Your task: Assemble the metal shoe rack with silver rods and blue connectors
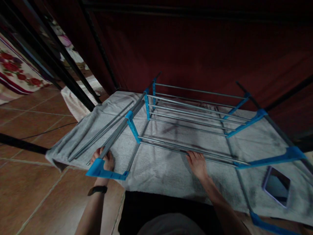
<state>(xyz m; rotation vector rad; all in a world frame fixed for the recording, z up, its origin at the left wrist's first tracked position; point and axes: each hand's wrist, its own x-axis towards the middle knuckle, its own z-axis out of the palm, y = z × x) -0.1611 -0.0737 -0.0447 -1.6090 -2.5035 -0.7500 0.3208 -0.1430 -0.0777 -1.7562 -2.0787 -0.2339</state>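
Observation:
A metal rack (193, 111) with grey rods and blue plastic side brackets lies over a grey towel (158, 166) on the floor. My left hand (104, 160) grips the near end of the rack's left grey post, just above a blue bracket (102, 171). My right hand (197, 163) rests with fingers on the nearest pair of grey rods (181, 148) of the lowest tier. A black band sits on my left wrist.
A phone (276, 186) lies on the towel at the right. Loose grey rods (102, 132) lie on the towel's left part. Black metal frame bars (66, 65) slant at the left, a dark red fabric wall behind. Brown floor tiles (29, 182) left.

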